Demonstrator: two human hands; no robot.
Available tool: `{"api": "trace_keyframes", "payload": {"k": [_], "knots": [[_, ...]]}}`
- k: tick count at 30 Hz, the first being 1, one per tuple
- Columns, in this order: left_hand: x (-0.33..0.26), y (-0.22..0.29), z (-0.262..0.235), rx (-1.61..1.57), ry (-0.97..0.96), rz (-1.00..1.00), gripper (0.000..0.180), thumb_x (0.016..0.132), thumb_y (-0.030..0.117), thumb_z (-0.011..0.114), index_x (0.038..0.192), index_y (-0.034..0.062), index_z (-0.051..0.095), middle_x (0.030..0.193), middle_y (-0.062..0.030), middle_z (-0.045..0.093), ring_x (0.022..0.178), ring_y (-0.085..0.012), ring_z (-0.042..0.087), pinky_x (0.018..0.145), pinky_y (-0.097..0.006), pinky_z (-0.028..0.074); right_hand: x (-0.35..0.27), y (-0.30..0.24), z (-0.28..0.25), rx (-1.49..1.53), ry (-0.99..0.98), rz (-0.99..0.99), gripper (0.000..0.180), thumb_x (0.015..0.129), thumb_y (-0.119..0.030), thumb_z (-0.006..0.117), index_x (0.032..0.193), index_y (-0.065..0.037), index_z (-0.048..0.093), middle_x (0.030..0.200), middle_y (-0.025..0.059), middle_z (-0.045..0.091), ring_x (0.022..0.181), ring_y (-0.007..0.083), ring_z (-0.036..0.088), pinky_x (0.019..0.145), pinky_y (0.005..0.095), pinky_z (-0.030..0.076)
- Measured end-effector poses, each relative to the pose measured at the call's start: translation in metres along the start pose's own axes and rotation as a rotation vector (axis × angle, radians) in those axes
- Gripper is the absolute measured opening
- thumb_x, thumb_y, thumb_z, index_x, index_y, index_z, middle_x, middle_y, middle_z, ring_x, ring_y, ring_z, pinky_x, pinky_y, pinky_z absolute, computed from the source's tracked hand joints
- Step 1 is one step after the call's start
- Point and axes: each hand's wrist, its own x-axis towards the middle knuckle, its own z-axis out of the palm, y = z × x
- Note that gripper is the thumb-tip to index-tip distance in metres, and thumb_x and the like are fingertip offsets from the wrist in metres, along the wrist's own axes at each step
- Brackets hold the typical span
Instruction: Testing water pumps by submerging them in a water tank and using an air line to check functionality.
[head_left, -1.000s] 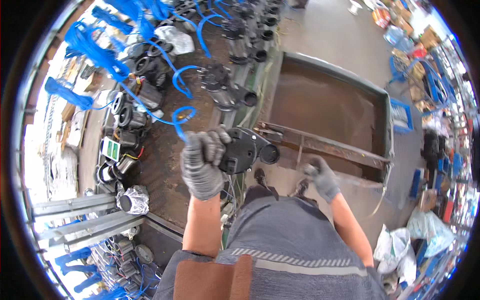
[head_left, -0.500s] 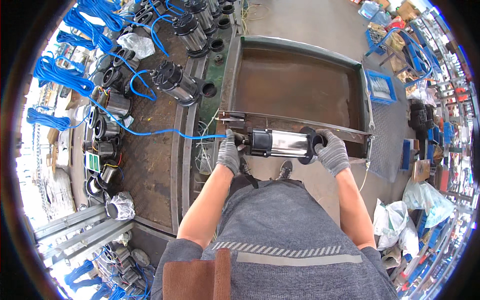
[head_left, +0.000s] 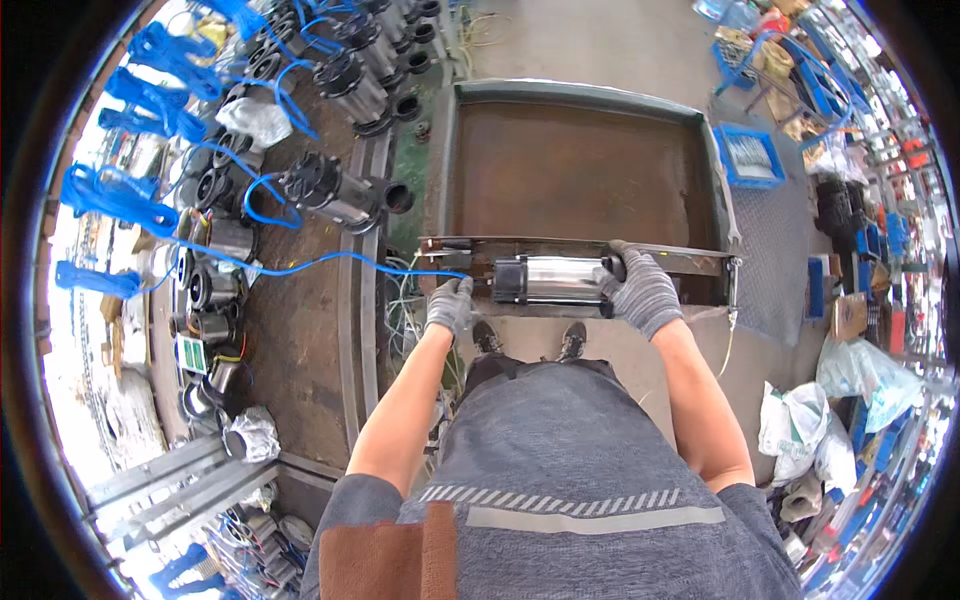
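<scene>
Left of centre, a blue cable runs slack, probably to allow handling, toward the loosely curled left hand, whose grip cannot be told. At centre, a silver-and-black motor unit lies level, its right end clasped by the curled right hand, apparently for steadiness.

I am noting a brown-topped bench on my left. Steel-bodied pumps with black ends are lining its right side; motor housings are lining its left. Blue cable is looping beside the nearest pump. My shoes are resting on grey floor.
</scene>
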Motion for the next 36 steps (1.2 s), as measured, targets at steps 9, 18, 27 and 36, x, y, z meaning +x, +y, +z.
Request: {"api": "trace_keyframes", "payload": {"k": [9, 18, 27, 36], "knots": [[-0.046, 0.038, 0.026, 0.129, 0.081, 0.412, 0.051, 0.09, 0.034, 0.077, 0.122, -0.001, 0.057, 0.11, -0.0158, 0.071, 0.099, -0.0258, 0.066, 0.093, -0.037, 0.051, -0.044, 0.18, 0.051, 0.288, 0.333, 0.266, 0.037, 0.09, -0.026, 0.073, 0.118, -0.004, 0.061, 0.098, 0.0217, 0.071, 0.091, 0.0369, 0.069, 0.083, 0.046, 0.054], [-0.045, 0.051, 0.044, 0.222, 0.151, 0.412, 0.062, 0.08, 0.027, 0.089, 0.116, -0.0021, 0.047, 0.102, -0.014, 0.069, 0.092, -0.0201, 0.064, 0.087, -0.034, 0.051, -0.042, 0.339, 0.058, 0.221, 0.416, 0.799, 0.052, 0.089, -0.046, 0.069, 0.119, -0.006, 0.055, 0.089, 0.0236, 0.072, 0.085, 0.0439, 0.07, 0.076, 0.053, 0.054], [-0.055, 0.068, 0.037, 0.285, 0.141, 0.296, 0.06, 0.078, 0.029, 0.089, 0.112, -0.0018, 0.05, 0.102, -0.0153, 0.071, 0.089, -0.0234, 0.066, 0.085, -0.036, 0.052, -0.006, 0.297, 0.048, 0.455, 0.54, 0.705, 0.033, 0.094, -0.035, 0.07, 0.101, -0.003, 0.065, 0.076, 0.0121, 0.068, 0.068, 0.0246, 0.067, 0.066, 0.0393, 0.054], [-0.061, 0.086, 0.034, 0.349, 0.105, 0.326, 0.063, 0.08, 0.035, 0.088, 0.114, -0.0025, 0.05, 0.102, -0.0165, 0.073, 0.09, -0.0276, 0.069, 0.086, -0.037, 0.053, -0.04, 0.169, 0.028, 0.584, 0.174, 0.08, 0.023, 0.093, -0.017, 0.07, 0.11, -0.002, 0.072, 0.09, 0.0134, 0.074, 0.079, 0.0245, 0.071, 0.073, 0.0353, 0.057]]}}
